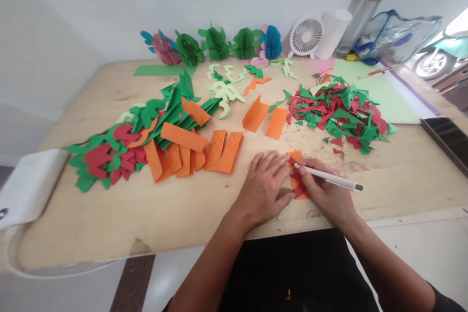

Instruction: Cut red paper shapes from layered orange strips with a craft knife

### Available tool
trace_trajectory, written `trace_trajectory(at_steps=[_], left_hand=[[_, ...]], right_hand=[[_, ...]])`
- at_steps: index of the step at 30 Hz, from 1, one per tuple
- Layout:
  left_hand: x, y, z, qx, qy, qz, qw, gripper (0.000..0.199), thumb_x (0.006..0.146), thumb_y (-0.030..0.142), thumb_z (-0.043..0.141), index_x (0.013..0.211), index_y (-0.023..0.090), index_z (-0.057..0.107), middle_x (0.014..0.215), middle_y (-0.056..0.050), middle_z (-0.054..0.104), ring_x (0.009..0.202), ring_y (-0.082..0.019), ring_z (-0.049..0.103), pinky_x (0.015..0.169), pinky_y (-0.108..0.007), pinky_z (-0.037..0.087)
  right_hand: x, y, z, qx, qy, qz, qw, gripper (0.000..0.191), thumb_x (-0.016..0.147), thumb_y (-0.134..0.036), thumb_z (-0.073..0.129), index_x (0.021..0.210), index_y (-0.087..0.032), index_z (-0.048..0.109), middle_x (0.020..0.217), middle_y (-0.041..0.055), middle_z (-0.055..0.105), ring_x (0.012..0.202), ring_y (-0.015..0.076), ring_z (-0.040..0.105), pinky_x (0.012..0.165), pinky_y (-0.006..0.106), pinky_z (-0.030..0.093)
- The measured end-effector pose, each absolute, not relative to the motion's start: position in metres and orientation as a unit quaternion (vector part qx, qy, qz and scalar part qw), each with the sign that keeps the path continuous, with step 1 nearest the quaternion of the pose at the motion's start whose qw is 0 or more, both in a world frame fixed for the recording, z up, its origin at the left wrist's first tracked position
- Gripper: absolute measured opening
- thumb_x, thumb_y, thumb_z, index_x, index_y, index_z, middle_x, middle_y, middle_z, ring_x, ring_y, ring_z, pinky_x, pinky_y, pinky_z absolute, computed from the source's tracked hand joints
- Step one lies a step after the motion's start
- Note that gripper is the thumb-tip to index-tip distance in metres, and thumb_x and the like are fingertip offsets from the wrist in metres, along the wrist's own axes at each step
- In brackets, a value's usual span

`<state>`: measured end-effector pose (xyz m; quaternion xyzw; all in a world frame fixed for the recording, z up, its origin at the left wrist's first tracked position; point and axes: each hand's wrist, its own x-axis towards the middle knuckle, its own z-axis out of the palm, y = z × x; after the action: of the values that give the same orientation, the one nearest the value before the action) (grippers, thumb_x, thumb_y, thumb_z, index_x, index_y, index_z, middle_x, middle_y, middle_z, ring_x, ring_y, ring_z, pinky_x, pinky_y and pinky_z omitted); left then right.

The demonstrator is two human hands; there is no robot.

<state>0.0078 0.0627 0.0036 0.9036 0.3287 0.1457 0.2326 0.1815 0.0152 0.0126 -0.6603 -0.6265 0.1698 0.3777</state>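
Observation:
My right hand [329, 190] grips a white pen [334, 178], its tip against the edge of a dark red paper cutout [300, 188]. That cutout lies on an orange paper piece [295, 156] near the table's front edge. Fingers stretched out, my left hand [265, 185] rests flat and touches the cutout's left side with its fingertips. Both hands cover part of the orange piece. To the left, several folded orange papers [232, 153] bear drawn curved lines. Two more folded orange pieces [256, 114] stand just beyond my hands.
Red and green scraps [343, 112] are heaped at the right, by a phone [448, 141]. Green and red cutouts [98, 156] pile up at the left. Along the wall stand paper honeycomb figures [215, 44], a small fan [307, 36] and a bottle [365, 14].

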Motion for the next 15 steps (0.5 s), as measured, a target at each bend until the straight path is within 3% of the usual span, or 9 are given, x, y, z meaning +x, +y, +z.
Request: trace_trajectory(at_steps=[15], left_hand=[[0.0078,0.063,0.002,0.902,0.327,0.154,0.235,0.037,0.086,0.037,0.063,0.118,0.019,0.061,0.147,-0.011,0.051,0.141,-0.033,0.036,0.117,-0.057,0.023]], right_hand=[[0.1841,0.0078,0.0127,-0.668,-0.625,0.16,0.372,0.014,0.091,-0.03,0.056,0.088,-0.022,0.068,0.083,0.0019,0.076,0.072,0.0169,0.071,0.066,0.027,0.053]])
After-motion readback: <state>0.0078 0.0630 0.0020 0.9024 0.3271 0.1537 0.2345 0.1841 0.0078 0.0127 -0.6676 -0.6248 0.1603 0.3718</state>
